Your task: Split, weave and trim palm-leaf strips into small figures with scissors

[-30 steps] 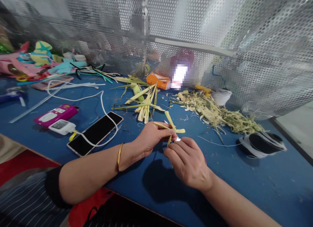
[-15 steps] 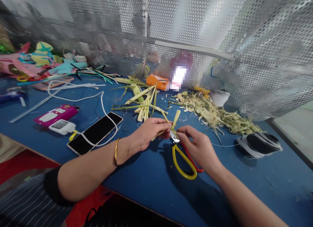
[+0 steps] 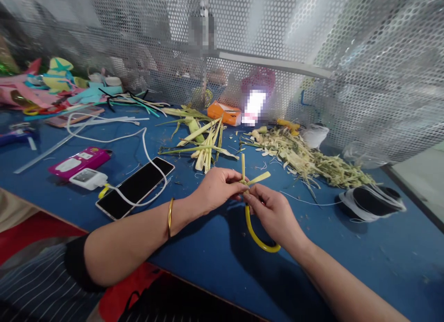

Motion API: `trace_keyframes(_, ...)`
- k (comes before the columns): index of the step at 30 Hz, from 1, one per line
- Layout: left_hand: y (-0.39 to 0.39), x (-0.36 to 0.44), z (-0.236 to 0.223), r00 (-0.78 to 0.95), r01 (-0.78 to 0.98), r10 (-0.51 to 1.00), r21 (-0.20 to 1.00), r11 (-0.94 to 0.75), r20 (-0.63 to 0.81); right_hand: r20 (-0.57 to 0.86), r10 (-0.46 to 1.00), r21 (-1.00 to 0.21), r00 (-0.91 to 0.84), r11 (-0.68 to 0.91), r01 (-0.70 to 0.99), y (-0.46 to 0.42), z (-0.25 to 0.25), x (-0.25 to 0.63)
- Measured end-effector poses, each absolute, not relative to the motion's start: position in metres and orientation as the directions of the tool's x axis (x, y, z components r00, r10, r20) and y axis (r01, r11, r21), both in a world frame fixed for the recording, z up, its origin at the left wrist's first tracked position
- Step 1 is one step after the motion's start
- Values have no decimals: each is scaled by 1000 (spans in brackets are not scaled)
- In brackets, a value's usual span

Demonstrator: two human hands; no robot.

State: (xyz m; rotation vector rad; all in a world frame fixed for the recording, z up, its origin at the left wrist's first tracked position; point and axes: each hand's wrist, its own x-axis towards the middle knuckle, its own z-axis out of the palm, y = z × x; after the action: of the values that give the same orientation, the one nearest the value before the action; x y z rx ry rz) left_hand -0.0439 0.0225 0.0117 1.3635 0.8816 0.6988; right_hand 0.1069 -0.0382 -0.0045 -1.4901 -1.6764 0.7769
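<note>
Pinching from the left, the left hand (image 3: 217, 188) steadies the pale green folded leaf strips (image 3: 250, 178) above the blue table (image 3: 215, 257); the right hand (image 3: 272, 211) meets it fingertip to fingertip — closed on the same strips, with yellow-handled scissors (image 3: 258, 236) seemingly hooked beneath; two ends stick up — one upright, one slanting right.
</note>
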Motion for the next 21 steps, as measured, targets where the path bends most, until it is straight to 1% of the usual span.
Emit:
trace_keyframes(5, 22, -42, 13, 462, 50, 872, 987, 154, -159, 159, 986, -808, -58, 164, 566, -41, -2, 106)
trace_keyframes(8, 22, -42, 11, 453, 73, 879, 989, 131, -150, 163, 984, -783, -72, 173, 597, -42, -5, 104)
trace_keyframes(11, 24, -43, 10, 456, 89, 881, 991, 100, -130, 188, 977, -729, -99, 206, 652, -45, -6, 102)
trace_keyframes(13, 25, -44, 10, 475, 96, 869, 990, 103, -136, 234, 963, -662, -132, 257, 703, -47, -3, 103)
trace_keyframes(15, 27, -45, 10, 509, 104, 844, 986, 133, -168, 316, 937, -576, -146, 312, 756, -47, 3, 108)
trace_keyframes(16, 28, -46, 10, 527, 106, 829, 982, 154, -187, 365, 924, -545, -117, 314, 777, -47, 7, 111)
trace_keyframes(17, 28, -46, 10, 545, 105, 814, 979, 174, -203, 401, 914, -539, -63, 291, 790, -45, 11, 114)
trace_keyframes(18, 28, -46, 10, 563, 99, 798, 976, 193, -215, 410, 912, -568, 10, 246, 785, -43, 14, 118)
trace_keyframes(19, 27, -46, 9, 581, 92, 783, 973, 210, -224, 378, 922, -632, 84, 191, 751, -41, 15, 121)
trace_keyframes(20, 26, -46, 9, 599, 84, 767, 971, 224, -229, 304, 943, -719, 137, 133, 682, -39, 16, 123)
trace_keyframes(21, 25, -45, 8, 615, 78, 754, 969, 234, -231, 202, 967, -813, 158, 76, 577, -36, 16, 124)
